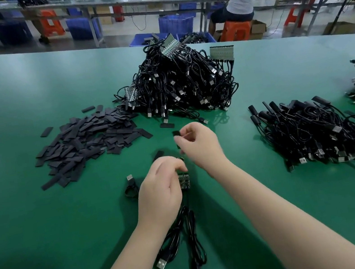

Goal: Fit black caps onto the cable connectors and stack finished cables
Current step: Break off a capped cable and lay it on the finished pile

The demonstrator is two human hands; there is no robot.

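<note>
Seen from the head camera, the left hand point(159, 182) pinched a small connector board point(184, 180) just above the green desk point(46, 228), its cable point(189, 234) trailing toward the viewer. The right hand point(199, 144), fingers curled, held a black cap point(177, 138) just beyond the board. Loose caps point(88, 143) lay left, uncapped cables point(181, 83) behind, finished cables point(314, 134) right. The capping step seemed underway; next, the cap's open end probably needed lining up with the board.
</note>
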